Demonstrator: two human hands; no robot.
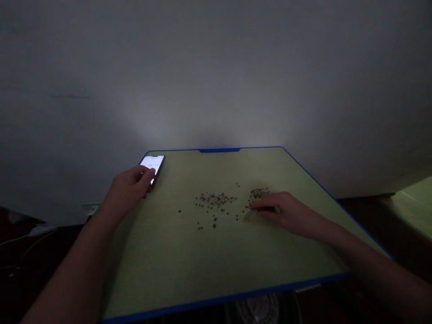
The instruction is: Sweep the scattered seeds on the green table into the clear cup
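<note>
My left hand (130,185) is over the lower part of a phone (158,162) with a lit white screen, at the far left of the table. Its thumb and forefinger come together; what lies between them, if anything, is too dark to see. My right hand (281,209) reaches in from the right, thumb and forefinger pinched low over the tabletop. Whatever is in that pinch is too small to make out. Just beyond these fingers lies a small pile of dark and pale bits (259,193), like beans or seeds. A wider pile of similar bits (216,199) spreads mid-table, with loose dark ones around it.
The pale tabletop (189,261) has a blue rim and a blue strip (219,150) at its back edge. Behind it rises a grey wall (216,81). White cables (33,245) hang at the left. A round object (258,309) shows beneath the front edge.
</note>
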